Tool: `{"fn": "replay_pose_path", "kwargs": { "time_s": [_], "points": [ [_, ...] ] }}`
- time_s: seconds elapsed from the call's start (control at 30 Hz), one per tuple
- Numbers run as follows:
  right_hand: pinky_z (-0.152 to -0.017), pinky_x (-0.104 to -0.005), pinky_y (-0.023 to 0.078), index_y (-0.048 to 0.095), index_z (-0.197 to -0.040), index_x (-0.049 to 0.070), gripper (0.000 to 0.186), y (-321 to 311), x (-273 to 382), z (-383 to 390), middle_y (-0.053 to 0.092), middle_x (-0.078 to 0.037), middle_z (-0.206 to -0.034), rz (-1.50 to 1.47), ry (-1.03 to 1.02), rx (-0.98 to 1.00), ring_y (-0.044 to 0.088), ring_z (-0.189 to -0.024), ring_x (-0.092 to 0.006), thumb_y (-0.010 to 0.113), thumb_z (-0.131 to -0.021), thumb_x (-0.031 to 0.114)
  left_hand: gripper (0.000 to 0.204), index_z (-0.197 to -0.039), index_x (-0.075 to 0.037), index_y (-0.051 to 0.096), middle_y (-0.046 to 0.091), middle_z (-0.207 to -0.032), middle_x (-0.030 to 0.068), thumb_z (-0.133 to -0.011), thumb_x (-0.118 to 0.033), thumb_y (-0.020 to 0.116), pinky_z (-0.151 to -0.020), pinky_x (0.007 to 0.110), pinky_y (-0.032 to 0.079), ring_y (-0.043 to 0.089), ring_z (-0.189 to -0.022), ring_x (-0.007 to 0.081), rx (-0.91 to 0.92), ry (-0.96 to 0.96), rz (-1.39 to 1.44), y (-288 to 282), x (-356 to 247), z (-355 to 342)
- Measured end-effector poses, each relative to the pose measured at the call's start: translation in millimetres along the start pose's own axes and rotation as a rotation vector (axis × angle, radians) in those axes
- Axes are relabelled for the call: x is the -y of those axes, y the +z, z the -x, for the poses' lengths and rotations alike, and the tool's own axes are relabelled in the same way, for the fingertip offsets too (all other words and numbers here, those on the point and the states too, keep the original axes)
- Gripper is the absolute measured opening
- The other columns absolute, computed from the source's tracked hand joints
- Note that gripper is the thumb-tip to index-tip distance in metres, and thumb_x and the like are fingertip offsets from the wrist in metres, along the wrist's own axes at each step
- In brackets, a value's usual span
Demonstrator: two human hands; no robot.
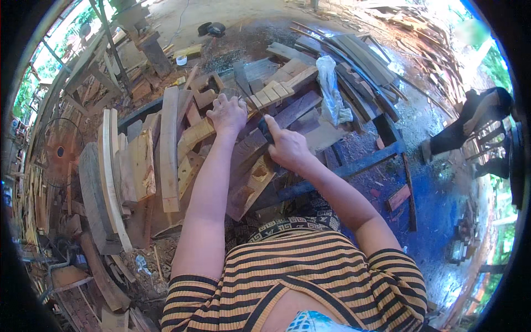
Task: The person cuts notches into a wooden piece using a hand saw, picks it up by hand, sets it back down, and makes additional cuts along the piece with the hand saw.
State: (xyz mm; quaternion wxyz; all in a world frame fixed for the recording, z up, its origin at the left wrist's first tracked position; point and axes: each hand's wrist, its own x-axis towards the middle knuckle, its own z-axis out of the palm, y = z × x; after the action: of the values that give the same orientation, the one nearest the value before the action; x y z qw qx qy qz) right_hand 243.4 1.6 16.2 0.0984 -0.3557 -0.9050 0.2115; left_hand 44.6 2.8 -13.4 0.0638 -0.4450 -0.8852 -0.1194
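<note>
My right hand (289,148) is closed around the dark handle of a hand saw (264,130). Its thin blade points up and away to the left, lying across a long light-brown piece of wood (272,94). Several crosswise cuts show on the far right part of that wood. Just left of the blade, my left hand (228,114) presses down on the same piece with its fingers curled over it. The fingertips are partly hidden. Beneath the wood lies a pile of planks and offcuts (301,108).
Curved wooden pieces (170,149) stand to my left. A clear plastic bag (331,91) lies on boards at the right. A blue bar (354,169) runs beside my right forearm. Another person's dark-clothed leg (451,133) shows at the far right. Scrap wood (426,50) is heaped behind.
</note>
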Motion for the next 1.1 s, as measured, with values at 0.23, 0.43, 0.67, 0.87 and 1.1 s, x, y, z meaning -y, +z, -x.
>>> {"fn": "replay_pose_path", "kwargs": {
  "time_s": [0.23,0.43,0.67,0.87,1.1],
  "points": [
    [-0.074,-0.0506,0.052,0.031,-0.147,0.008,0.072,-2,-5,45,0.066,-0.026,-0.091,0.015,-0.077,-0.101,0.066,-0.081,-0.0427,0.057,-0.080,0.015,0.039,-0.109,-0.013,0.067,0.051,-0.122,0.0128,-0.095,-0.038,0.041,-0.092,0.055,0.040,0.051,-0.117,0.0305,0.031,-0.022,0.005,-4,2,-1],
    [-0.074,-0.0508,0.053,0.025,-0.149,0.008,0.077,-8,-10,59,0.065,-0.027,-0.090,0.063,-0.003,-0.013,0.066,-0.079,-0.0423,0.059,-0.081,0.015,0.039,-0.109,-0.013,0.067,0.052,-0.123,0.0120,-0.095,-0.039,0.042,-0.091,0.055,0.041,0.050,-0.117,0.0296,0.001,0.001,0.015,-5,1,-1],
    [-0.072,-0.0486,0.053,0.024,-0.149,0.005,0.080,-5,-8,50,0.065,-0.026,-0.087,0.025,-0.039,-0.017,0.067,-0.079,-0.0412,0.061,-0.079,0.015,0.039,-0.110,-0.013,0.066,0.052,-0.122,0.0120,-0.096,-0.039,0.041,-0.090,0.055,0.041,0.050,-0.116,0.0301,0.010,0.002,-0.034,1,4,-2],
    [-0.071,-0.0479,0.054,0.025,-0.149,0.003,0.080,-3,-11,50,0.065,-0.025,-0.086,0.025,-0.060,-0.029,0.067,-0.078,-0.0406,0.061,-0.078,0.014,0.039,-0.110,-0.012,0.065,0.052,-0.120,0.0123,-0.096,-0.039,0.040,-0.089,0.056,0.042,0.051,-0.116,0.0303,-0.006,0.011,-0.018,2,3,-3],
    [-0.073,-0.0490,0.053,0.027,-0.148,0.003,0.076,-8,-4,54,0.064,-0.026,-0.087,0.008,-0.034,0.006,0.066,-0.079,-0.0415,0.058,-0.079,0.013,0.040,-0.109,-0.011,0.066,0.052,-0.120,0.0121,-0.097,-0.039,0.040,-0.089,0.056,0.042,0.052,-0.115,0.0305,-0.015,0.004,-0.011,3,4,-2]
  ]
}}
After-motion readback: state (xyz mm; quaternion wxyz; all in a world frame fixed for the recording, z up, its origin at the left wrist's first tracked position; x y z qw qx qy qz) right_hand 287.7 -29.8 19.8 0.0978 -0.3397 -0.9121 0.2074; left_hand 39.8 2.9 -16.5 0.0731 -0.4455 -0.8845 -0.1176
